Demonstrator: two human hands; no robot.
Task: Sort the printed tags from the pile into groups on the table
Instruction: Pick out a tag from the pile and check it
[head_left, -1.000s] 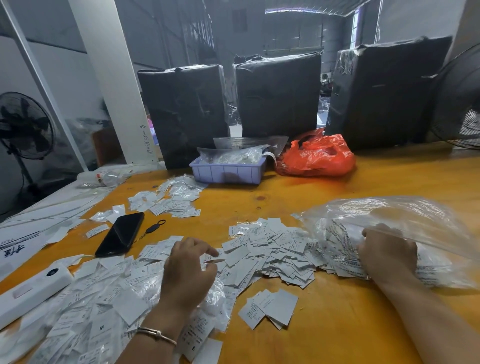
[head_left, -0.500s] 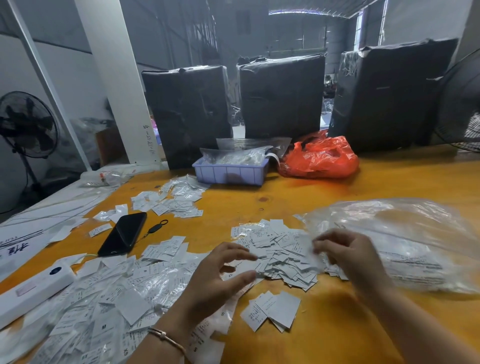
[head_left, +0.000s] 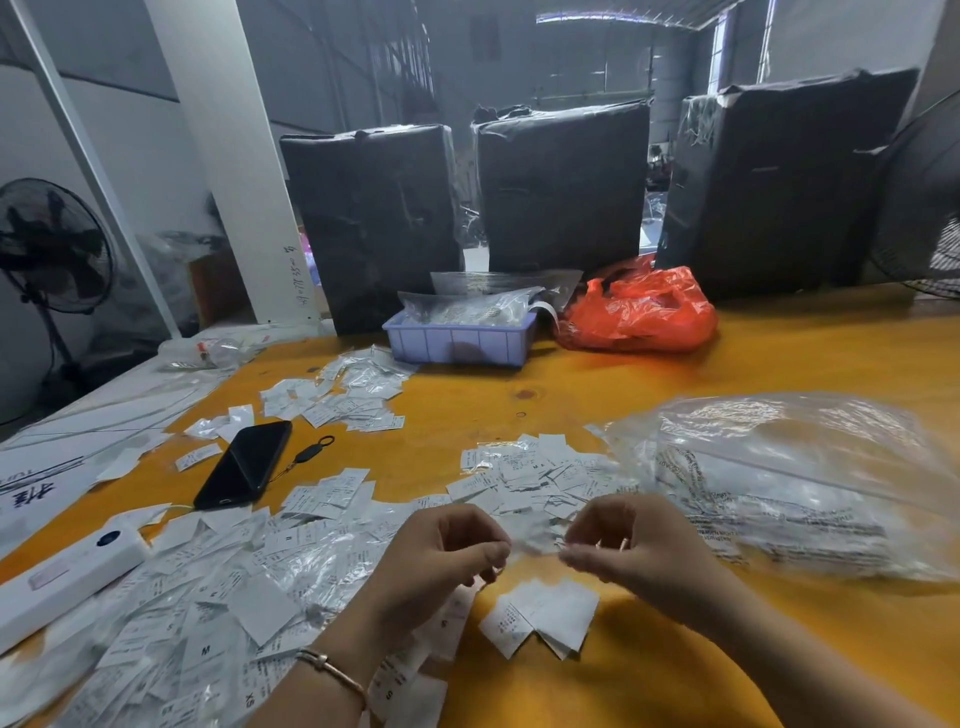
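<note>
White case (head_left: 62, 577): smooth oblong plastic, far left of the left hand, at the table's left edge.
Phone (head_left: 244, 470): flat black slab, beyond and left of the left hand, among loose tags.
Large pile (head_left: 208, 613): white printed tags, many in crinkled clear sleeves, spread left of and under the left wrist; size letters M, S, XS visible.
Left hand (head_left: 441, 564): fingers curled, thumb and forefinger pinching one end of a small clear-sleeved tag (head_left: 535, 540), blurred.
Small group (head_left: 540, 618): few flat white tags, on the table just below both hands.
Middle pile (head_left: 530, 478): scattered tags just beyond the hands.
Right hand (head_left: 623, 551): fingers curled, pinching the tag's other end.
Plastic bag (head_left: 789, 488): clear, wrinkled, printed, right of the right hand.
Table (head_left: 727, 374): orange-yellow wood, bare beyond and near-right of the hands.
</note>
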